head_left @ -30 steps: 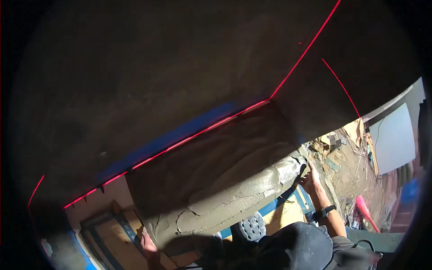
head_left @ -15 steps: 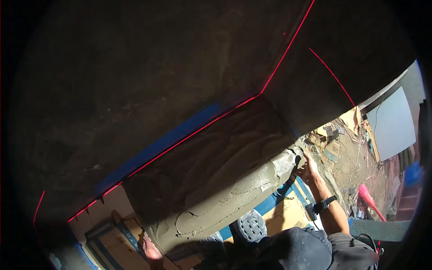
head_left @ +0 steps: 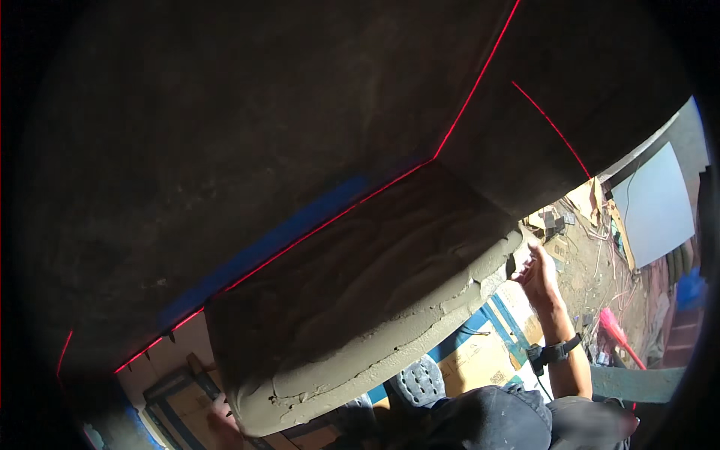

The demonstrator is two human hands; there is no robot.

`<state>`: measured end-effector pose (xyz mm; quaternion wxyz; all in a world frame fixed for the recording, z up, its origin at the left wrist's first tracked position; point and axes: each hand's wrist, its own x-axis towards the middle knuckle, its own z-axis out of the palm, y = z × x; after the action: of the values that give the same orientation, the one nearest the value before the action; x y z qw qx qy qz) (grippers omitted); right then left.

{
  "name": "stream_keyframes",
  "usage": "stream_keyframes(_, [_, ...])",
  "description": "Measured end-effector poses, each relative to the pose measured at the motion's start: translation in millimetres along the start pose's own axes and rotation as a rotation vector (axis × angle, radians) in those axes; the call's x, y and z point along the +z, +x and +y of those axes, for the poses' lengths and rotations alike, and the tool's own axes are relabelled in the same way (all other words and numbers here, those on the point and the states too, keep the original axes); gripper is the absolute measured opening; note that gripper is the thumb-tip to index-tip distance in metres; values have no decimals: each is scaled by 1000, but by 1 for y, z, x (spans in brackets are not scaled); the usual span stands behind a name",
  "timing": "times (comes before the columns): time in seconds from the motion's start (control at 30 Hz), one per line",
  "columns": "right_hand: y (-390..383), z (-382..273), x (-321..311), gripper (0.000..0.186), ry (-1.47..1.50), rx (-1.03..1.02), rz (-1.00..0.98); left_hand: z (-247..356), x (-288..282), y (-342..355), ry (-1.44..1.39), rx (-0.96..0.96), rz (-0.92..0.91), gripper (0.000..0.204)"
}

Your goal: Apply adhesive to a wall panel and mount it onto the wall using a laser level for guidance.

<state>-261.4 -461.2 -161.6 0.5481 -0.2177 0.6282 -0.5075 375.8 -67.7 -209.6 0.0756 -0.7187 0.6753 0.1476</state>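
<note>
A large rectangular slab [head_left: 360,300] is thickly coated with wet grey mortar, its surface trowelled in uneven swirls. Most of it is in shadow, and its near edge catches the sun. My right hand [head_left: 537,274] grips the slab's right end, fingers curled against the edge, with a dark strap round the wrist. At the lower left corner my left hand [head_left: 225,421] holds the other end; it is shaded and a little blurred. The slab's underside is hidden. Its far edge lies along the dark wall [head_left: 262,150], close to a red laser line.
Pale tiles [head_left: 184,341] line the wall's foot at left. Below the slab are cardboard boxes [head_left: 480,360] with blue bands and my grey clog [head_left: 418,381]. At right are rubble, a white panel [head_left: 655,206], a pink-handled brush [head_left: 616,334] and a greenish beam [head_left: 637,382].
Both hands have moved outward with the slab between them: the right hand to the right, the left hand slightly left and down. The slab's near edge has shifted a little and more shadow covers its top.
</note>
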Motion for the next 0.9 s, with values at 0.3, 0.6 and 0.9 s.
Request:
stream_keyframes(0.3, [-10,-46,30,20,94,-286,-322,-2,-22,4,-635,-413,478,41])
stream_keyframes(0.6, [-27,-101,95,35,-70,-445,-405,-44,-62,18,-636,-439,700,37])
stream_keyframes(0.9, [7,-121,174,35,69,-543,-651,-96,-97,37,-614,-404,855,34])
